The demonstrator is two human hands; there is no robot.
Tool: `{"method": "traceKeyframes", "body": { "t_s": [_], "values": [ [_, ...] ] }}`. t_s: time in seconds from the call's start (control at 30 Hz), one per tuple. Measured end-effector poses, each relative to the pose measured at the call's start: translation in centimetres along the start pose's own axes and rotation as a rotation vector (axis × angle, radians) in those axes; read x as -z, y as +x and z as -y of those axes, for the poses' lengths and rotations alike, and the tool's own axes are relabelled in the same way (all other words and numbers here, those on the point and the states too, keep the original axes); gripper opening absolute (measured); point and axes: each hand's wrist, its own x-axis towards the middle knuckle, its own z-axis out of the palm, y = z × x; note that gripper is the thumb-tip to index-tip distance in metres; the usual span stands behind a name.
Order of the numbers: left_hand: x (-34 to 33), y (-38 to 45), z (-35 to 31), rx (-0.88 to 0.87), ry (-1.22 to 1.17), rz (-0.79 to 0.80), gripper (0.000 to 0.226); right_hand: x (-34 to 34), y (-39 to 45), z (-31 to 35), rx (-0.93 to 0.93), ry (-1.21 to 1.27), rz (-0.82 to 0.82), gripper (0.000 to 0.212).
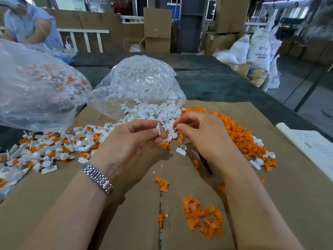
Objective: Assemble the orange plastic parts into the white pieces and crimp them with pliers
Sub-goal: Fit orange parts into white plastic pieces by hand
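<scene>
**Two hands at the parts piles**

Head view: your left hand (133, 139) pinches one white piece (159, 129) between thumb and fingertips, holding it upright near the centre of the picture. Your right hand (201, 134), just to the 3 o'clock side of it, has its fingers curled, the tips pinched together beside the white piece; what they hold is too small to tell. A metal link bracelet (97, 178) sits on your left wrist.

Both hands work over a flat sheet of brown cardboard (54, 204). At 3 o'clock lies a heap of small orange plastic parts (239, 136), too many to count, and a smaller loose cluster of orange parts (203, 219) lies at 5 o'clock. At 9 o'clock spreads a mixed pile of white-and-orange pieces (54, 148).

Two clear, crinkled plastic bags stand at the far edge: the middle bag (140, 82) at 12 o'clock spills plain white pieces toward your hands, and the left bag (36, 83) at 10 o'clock holds white-and-orange ones. A thin dark tool handle (206, 165) lies partly hidden under your right wrist.
</scene>
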Motion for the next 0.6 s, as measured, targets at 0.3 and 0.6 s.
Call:
{"method": "traceKeyframes", "body": {
  "t_s": [0.3, 0.6],
  "values": [
    [0.4, 0.3, 0.2, -0.009, -0.034, 0.132, 0.023, 0.6, -0.5, 0.9, -0.04, 0.523, 0.004, 0.006],
    [0.6, 0.4, 0.1, -0.1, -0.025, 0.152, 0.023, 0.0, -1.0, 1.5, 0.046, 0.46, 0.029, 0.003]
  ]
}}
